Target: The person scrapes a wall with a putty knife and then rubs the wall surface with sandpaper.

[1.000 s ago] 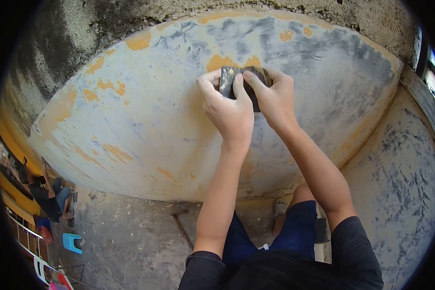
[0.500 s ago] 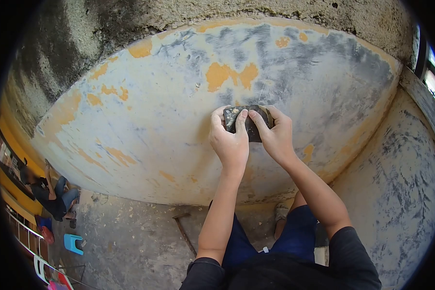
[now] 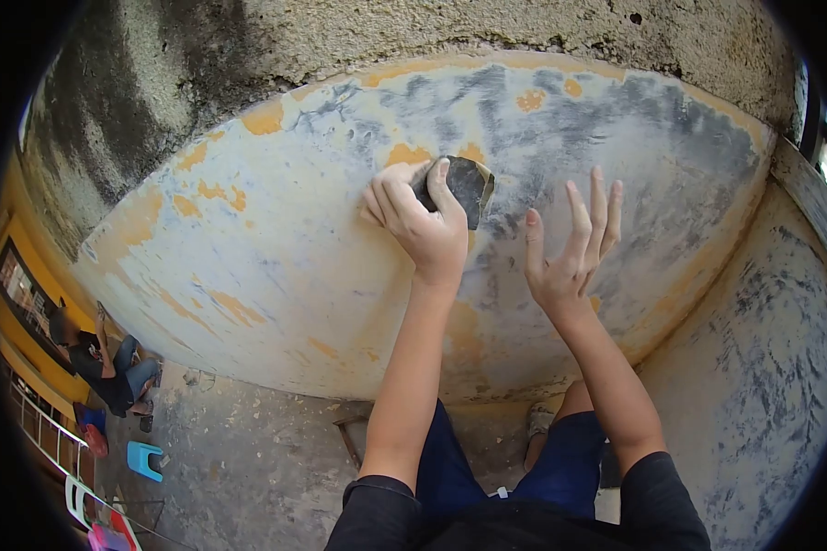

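dark grey pad [image 3: 470,191] over patchy wall [image 3: 331,248], orange patch [image 3: 407,154] just off its upper left. left hand [image 3: 423,220] nearer, grip closed on pad's left side. right hand [image 3: 565,264] apart, lower right of pad, fingers spread, nothing held. pad's long axis unclear.

The floor [image 3: 239,459] is grey and worn, scattered with pale flecks and patches. A light-blue stool [image 3: 144,460] stands on it at the far left. Nearer the middle lies a tool [image 3: 347,437] with a thin handle and a crosswise head, its lower end out of sight by the left forearm [image 3: 404,386]. Small debris [image 3: 193,377] sits close to the foot of the curved wall [image 3: 276,248]. Past the stool, a person [image 3: 110,372] in a dark top is down low, feet on the floor.
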Tool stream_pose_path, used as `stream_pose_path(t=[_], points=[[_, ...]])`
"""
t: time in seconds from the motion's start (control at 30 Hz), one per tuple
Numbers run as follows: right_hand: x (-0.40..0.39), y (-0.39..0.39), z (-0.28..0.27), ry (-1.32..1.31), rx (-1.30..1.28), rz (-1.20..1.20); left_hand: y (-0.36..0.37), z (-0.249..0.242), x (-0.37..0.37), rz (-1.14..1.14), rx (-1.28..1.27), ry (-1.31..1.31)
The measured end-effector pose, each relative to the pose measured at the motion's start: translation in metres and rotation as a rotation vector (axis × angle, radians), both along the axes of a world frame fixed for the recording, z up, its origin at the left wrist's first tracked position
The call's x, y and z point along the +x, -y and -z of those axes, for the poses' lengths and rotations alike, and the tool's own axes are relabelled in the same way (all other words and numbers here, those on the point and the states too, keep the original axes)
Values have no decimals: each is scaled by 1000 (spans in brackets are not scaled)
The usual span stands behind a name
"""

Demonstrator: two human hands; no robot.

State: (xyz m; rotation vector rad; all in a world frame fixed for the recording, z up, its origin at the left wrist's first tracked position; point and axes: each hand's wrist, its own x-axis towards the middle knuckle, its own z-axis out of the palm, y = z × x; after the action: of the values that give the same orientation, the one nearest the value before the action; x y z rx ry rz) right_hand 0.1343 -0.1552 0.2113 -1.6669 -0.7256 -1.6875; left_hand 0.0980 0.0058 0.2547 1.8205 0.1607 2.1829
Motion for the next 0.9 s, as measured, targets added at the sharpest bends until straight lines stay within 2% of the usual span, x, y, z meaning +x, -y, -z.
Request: stream_pose_path(t=[0.07, 0.2, 0.3, 0.4, 0.47, 0.53, 0.57, 0.67, 0.8, 0.87, 0.9], points=[[13, 1, 1, 71, 31, 68, 6, 24, 6, 23, -21, 15], [40, -5, 23, -9, -30, -26, 20, 57, 8, 8, -61, -11], [54, -10, 33, 55, -68, 50, 10, 12, 8, -22, -44, -9], [50, -7, 34, 19, -85, 57, 4, -3, 10, -15, -4, 12], [50, -8, 34, 9, -91, 88, 3, 1, 16, -6, 35, 54], [49, -9, 30, 18, -86, 111, 7, 21, 21, 160, -78, 156], [46, -9, 27, 27, -83, 130, 9, 32, 15, 80, -60, 89], [33, -2, -15, 15, -111, 137, 6, 34, 14, 65, -55, 41], [42, -3, -94, 145, -130, 228, 2, -2, 11, 16, -19, 52], [39, -1, -108, 196, -178, 265, 1, -4, 12, 34, -19, 74], [36, 0, -111, 108, -247, 196, 2, 0, 14, 34, -19, 81]])
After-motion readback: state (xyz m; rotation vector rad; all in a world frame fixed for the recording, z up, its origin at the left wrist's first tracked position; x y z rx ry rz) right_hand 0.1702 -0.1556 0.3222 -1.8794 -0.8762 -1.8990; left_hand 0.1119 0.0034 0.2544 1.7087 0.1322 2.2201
